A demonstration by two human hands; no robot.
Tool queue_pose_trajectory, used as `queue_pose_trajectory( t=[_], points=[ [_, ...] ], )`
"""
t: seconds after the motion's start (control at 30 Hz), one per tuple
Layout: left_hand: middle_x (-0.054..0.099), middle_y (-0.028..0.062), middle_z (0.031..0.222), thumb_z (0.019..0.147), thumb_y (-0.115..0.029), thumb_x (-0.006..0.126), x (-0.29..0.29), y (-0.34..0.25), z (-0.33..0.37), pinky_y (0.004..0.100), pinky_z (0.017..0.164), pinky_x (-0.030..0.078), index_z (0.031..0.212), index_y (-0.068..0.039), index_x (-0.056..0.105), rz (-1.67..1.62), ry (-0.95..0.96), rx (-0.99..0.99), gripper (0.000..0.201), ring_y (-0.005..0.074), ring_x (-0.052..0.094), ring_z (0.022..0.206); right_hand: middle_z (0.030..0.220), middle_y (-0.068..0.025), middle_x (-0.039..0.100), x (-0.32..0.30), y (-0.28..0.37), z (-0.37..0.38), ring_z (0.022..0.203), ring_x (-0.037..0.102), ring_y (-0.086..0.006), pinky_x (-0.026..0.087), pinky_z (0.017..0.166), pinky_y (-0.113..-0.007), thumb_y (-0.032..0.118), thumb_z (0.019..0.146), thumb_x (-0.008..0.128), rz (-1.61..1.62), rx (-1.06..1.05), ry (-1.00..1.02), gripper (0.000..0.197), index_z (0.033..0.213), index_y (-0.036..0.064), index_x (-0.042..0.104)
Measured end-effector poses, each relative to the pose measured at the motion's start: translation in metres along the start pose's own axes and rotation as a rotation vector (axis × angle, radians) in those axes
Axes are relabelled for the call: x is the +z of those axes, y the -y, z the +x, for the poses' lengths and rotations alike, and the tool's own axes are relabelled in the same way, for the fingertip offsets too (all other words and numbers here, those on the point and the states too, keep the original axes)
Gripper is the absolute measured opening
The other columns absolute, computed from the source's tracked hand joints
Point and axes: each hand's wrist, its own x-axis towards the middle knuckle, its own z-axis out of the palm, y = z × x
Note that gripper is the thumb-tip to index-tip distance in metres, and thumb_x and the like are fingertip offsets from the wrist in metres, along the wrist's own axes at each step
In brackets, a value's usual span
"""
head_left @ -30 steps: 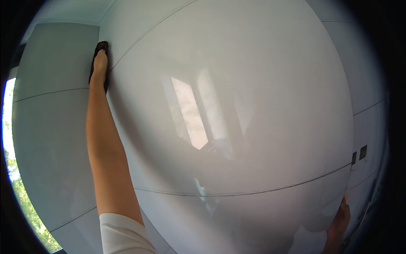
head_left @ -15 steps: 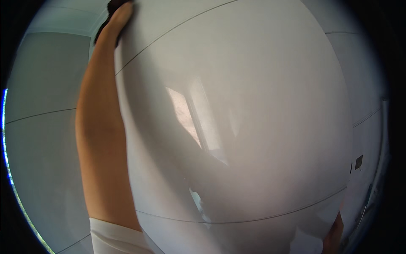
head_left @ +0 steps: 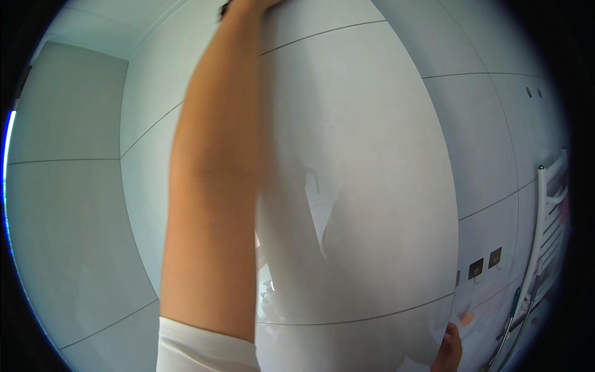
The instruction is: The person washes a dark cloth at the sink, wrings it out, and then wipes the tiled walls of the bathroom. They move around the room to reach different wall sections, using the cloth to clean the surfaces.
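My left arm, in a white sleeve to above the elbow, reaches straight up along the pale glossy wall (head_left: 378, 173). At the top edge my left hand (head_left: 251, 5) is cut off by the frame and closed on a dark cloth (head_left: 225, 10), a bit of which shows beside the wrist. The cloth's exact kind is hard to make out. Low on the right, my right hand (head_left: 449, 347) is raised near the wall's corner, fingers apart and loosely bent. Nothing shows in it, and its lower part lies outside the picture.
A grey tiled wall (head_left: 74, 204) stands at the left, beside a bright strip (head_left: 7, 167). On the right wall are two dark square hooks (head_left: 476, 268), a white towel rail (head_left: 538, 235) and slim poles (head_left: 512, 319). The pale ceiling (head_left: 93, 28) shows upper left.
My left arm has shifted right across the view, its hand now mostly past the top edge. The view has turned right, bringing in the towel rail, hooks and more of my right hand.
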Motion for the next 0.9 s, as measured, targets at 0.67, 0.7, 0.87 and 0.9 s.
queue_pose_trajectory(
  t=[0.67,0.7,0.87,0.9],
  points=[
    [0.028,0.0157,0.163,0.101,-0.05,0.036,-0.125,0.299,-0.275,0.0395,0.123,0.018,0.156,-0.005,0.031,-0.15,-0.082,-0.818,0.071,0.03,0.025,0.151,0.138,-0.0105,0.056,0.035,-0.001,-0.005,0.128,0.053,-0.0267,0.041,0.109,-0.04,0.029,0.097,0.051,-0.217,-0.059,-0.023,0.056,0.146,0.0019,0.044],
    [0.028,0.0162,0.162,0.101,-0.05,0.036,-0.125,0.296,-0.287,0.0394,0.123,0.018,0.156,-0.005,0.031,-0.164,-0.083,-0.801,0.071,0.0302,0.025,0.15,0.138,-0.0106,0.056,0.035,-0.002,-0.003,0.128,0.053,-0.0268,0.042,0.109,-0.041,0.029,0.098,0.05,-0.239,-0.07,-0.05,0.056,0.147,0.0022,0.043],
    [0.032,0.0155,0.161,0.1,-0.053,0.037,-0.117,0.288,-0.321,0.0392,0.122,0.02,0.156,-0.004,0.031,-0.145,-0.051,-0.658,0.074,0.03,0.029,0.149,0.139,-0.0106,0.056,0.013,-0.001,0.007,0.127,0.055,-0.0268,0.044,0.108,-0.043,0.032,0.103,0.047,-0.188,-0.081,0.003,0.052,0.146,0.0028,0.045],
    [0.033,0.0153,0.16,0.1,-0.053,0.037,-0.117,0.284,-0.328,0.0391,0.122,0.02,0.155,-0.004,0.032,-0.134,-0.044,-0.653,0.074,0.0298,0.03,0.148,0.139,-0.0107,0.056,0.005,-0.001,0.006,0.127,0.055,-0.0269,0.045,0.107,-0.043,0.032,0.103,0.047,-0.201,-0.07,0.001,0.051,0.145,0.0027,0.046]
  ],
)
